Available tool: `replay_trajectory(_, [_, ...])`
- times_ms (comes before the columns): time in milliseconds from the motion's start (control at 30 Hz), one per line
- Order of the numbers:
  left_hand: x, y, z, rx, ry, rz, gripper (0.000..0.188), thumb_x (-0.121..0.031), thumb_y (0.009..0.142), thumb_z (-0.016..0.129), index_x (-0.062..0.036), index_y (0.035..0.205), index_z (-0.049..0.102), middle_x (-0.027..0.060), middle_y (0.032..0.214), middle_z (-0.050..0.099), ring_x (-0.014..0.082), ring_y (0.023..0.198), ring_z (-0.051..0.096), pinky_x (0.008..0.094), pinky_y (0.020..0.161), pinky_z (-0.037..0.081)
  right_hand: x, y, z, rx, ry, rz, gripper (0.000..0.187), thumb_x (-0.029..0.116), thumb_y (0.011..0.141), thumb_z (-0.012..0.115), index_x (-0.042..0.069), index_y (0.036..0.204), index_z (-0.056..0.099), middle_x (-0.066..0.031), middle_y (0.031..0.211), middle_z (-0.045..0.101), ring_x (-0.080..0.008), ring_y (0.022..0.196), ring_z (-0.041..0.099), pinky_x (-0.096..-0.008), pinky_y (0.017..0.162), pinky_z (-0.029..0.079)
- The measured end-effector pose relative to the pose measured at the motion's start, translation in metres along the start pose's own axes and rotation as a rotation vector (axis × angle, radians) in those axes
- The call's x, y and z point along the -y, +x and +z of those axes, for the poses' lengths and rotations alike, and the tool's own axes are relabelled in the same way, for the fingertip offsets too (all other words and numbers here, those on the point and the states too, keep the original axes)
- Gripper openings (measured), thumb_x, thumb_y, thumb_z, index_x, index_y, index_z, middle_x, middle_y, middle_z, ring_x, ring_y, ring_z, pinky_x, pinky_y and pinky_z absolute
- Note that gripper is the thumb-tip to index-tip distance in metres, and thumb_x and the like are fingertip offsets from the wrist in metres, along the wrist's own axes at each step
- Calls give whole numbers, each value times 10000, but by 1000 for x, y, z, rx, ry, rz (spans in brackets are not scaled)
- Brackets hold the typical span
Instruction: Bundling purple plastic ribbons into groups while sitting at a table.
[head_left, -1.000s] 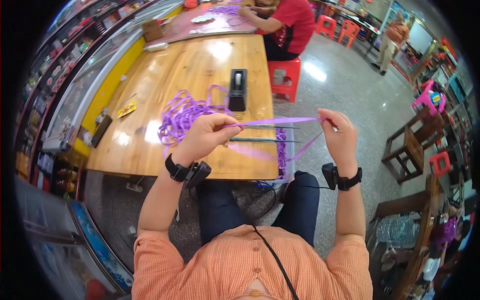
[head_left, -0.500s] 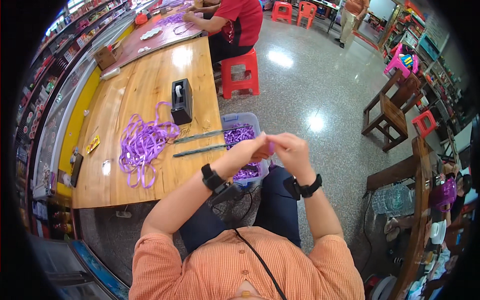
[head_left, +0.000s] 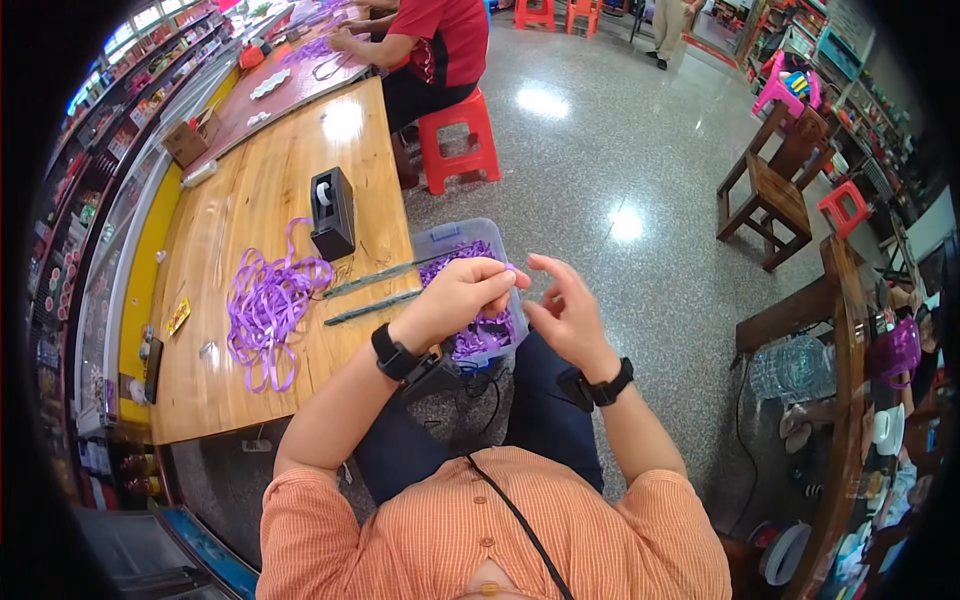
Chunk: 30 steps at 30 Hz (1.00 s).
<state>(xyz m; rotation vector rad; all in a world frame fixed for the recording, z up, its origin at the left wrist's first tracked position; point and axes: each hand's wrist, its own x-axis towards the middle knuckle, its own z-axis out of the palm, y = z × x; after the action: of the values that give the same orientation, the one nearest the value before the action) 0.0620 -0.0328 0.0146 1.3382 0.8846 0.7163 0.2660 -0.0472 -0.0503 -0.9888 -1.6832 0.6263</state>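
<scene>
My left hand (head_left: 462,298) is closed in a pinch, with a small bit of purple ribbon (head_left: 511,268) showing at its fingertips. Just to its right, my right hand (head_left: 568,318) is open, thumb and forefinger apart and nothing visible between them. Under both hands stands a clear plastic tub (head_left: 496,236) holding many short purple ribbon pieces (head_left: 484,343). Two dark green bundles of thin sticks or wires (head_left: 366,309) lie on the wooden table (head_left: 235,405), their right ends toward the tub. Left of them is a loose heap of purple ribbon (head_left: 262,318).
A black tape dispenser (head_left: 334,218) stands behind the ribbon heap. A yellow packet (head_left: 179,316) lies at the table's left. Farther off, a person in red (head_left: 440,40) sits on a red stool (head_left: 458,140) handling purple ribbon. A wooden chair (head_left: 775,185) stands to the right.
My right hand has come away from the left and its fingers have spread. The left hand still pinches the ribbon. The whole view has shifted slightly.
</scene>
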Motion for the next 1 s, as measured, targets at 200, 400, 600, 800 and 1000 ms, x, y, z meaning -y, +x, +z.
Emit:
replay_trajectory(200, [-14,-23,4,38,62,144,262,-193,1025,517,21,1016,668,15,858,649,98,836,599,252,806,473,-22,4,24,304,291,401,293,143,892,713,42,1165,676,-41,887,691,-74,662,587,-241,622,494])
replay_trajectory(400, [0,-49,-14,-13,119,230,222,-128,948,533,37,883,667,81,953,673,176,939,617,307,890,464,-31,11,13,140,440,432,173,98,952,629,5,1080,700,-13,819,681,-63,665,606,-221,592,502])
replay_trajectory(600, [25,-50,-9,-73,236,295,191,-76,892,551,33,783,663,106,964,681,209,940,627,324,866,477,-32,31,5,-32,341,501,180,41,934,610,-3,1083,701,-32,810,687,-75,674,622,-229,603,528])
replay_trajectory(800, [33,-56,-17,-118,270,344,196,-78,901,547,41,801,666,109,937,685,206,919,633,327,849,488,-60,39,-7,23,239,380,175,59,935,611,-3,1059,717,-28,810,694,-74,680,629,-230,588,520])
replay_trajectory(1000, [26,-68,-13,-395,623,507,142,-53,890,577,23,884,697,125,878,681,248,827,651,336,785,499,-53,42,-9,-77,237,294,197,8,935,600,7,1094,716,-50,837,701,-95,698,656,-244,635,557])
